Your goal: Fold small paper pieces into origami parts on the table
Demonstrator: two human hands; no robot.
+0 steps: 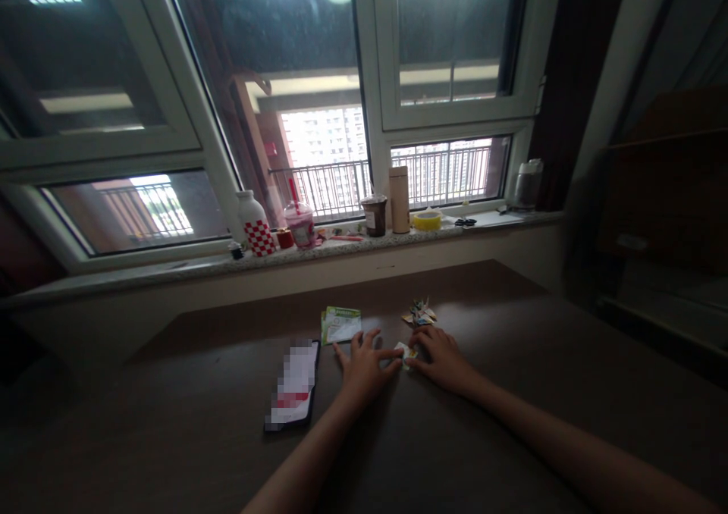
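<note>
A small white piece of printed paper (408,352) with yellow patches lies between my two hands over the brown table. My left hand (364,366) pinches its left edge with thumb and forefinger, the other fingers spread apart. On the right edge are the thumb and curled fingers of my right hand (444,358), which partly cover the paper. Just beyond my right hand sits a small heap of folded paper pieces (421,314). A green and white packet (343,324) lies flat past my left fingertips.
Left of my left hand a phone (293,385) lies on the table (455,453), its screen blurred out. Along the windowsill (335,250) stand a checkered bottle (255,226), a pink drink cup (299,226), a dark drink cup (374,216), a tan flask (399,199) and yellow tape (428,220).
</note>
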